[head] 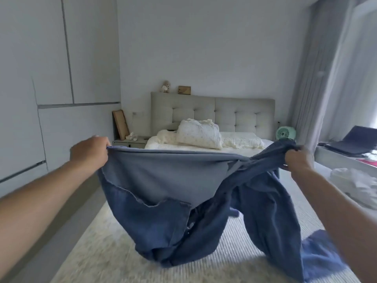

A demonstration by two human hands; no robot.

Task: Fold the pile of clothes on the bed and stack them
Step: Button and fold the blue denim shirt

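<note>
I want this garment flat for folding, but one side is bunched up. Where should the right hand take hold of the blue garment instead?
Probably on the top hem. The left hand pinches one corner of the blue garment, and the hem runs taut from there. The right hand grips a twisted wad. Regrip from above, on the hem's far end near the twist, so both corners hang evenly above the bed.

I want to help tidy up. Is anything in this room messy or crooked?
Yes. A white heap of clothes lies crumpled at the bed's right edge. The pillows by the headboard are bunched up. A picture frame leans tilted against the wall. The blue garment hangs unfolded between the left hand and right hand.
</note>
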